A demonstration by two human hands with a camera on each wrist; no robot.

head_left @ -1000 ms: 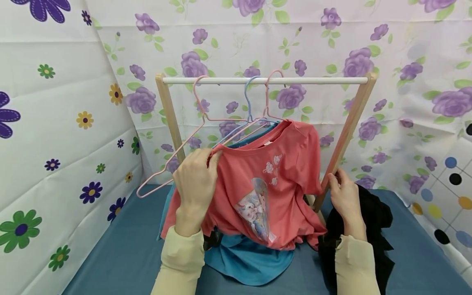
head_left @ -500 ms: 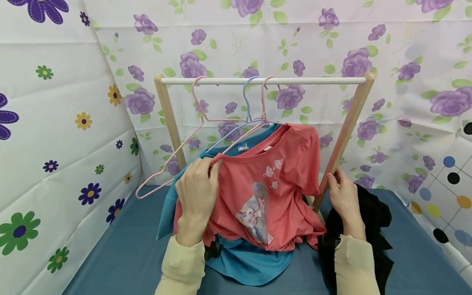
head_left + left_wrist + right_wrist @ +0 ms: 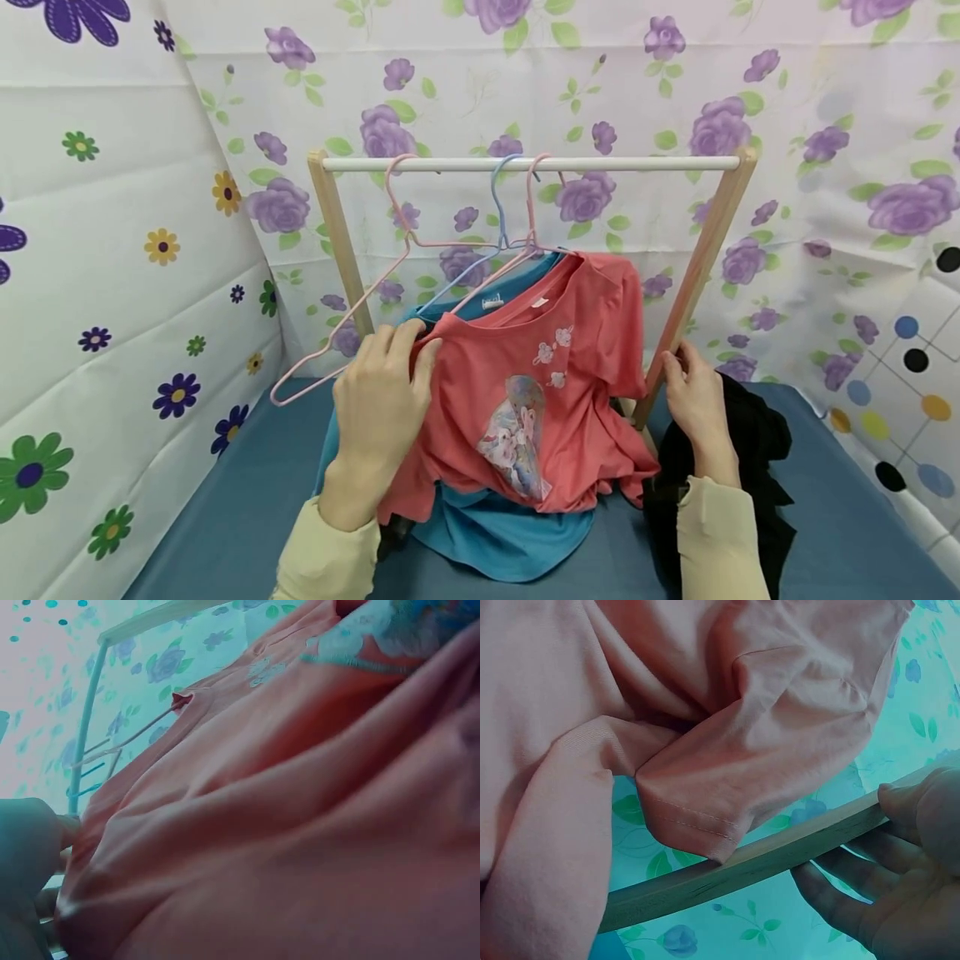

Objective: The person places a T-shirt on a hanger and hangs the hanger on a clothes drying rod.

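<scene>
A coral-red T-shirt (image 3: 510,375) with a printed picture and small white flowers hangs from a pink hanger (image 3: 531,208) on the rack's white rail. My left hand (image 3: 382,408) pinches the shirt at its left shoulder, by the neckline. In the left wrist view, the shirt cloth (image 3: 247,825) fills most of the picture, and the fingers are partly hidden at its edge. My right hand (image 3: 693,396) holds the right wooden post (image 3: 697,275) of the rack, thumb on one side and fingers on the other, as the right wrist view shows.
Behind the coral shirt, a blue shirt (image 3: 495,302) hangs on a blue hanger (image 3: 498,200). A bare pink hanger (image 3: 337,333) hangs at the left. Blue cloth (image 3: 510,542) shows below the coral shirt. Black clothing (image 3: 757,442) lies at the right on the blue table cover (image 3: 232,500).
My left hand has drawn down with the coral shirt's shoulder, then shifted slightly left with its fingers spread more. More of the blue shirt's collar shows. My right hand stays on the post.
</scene>
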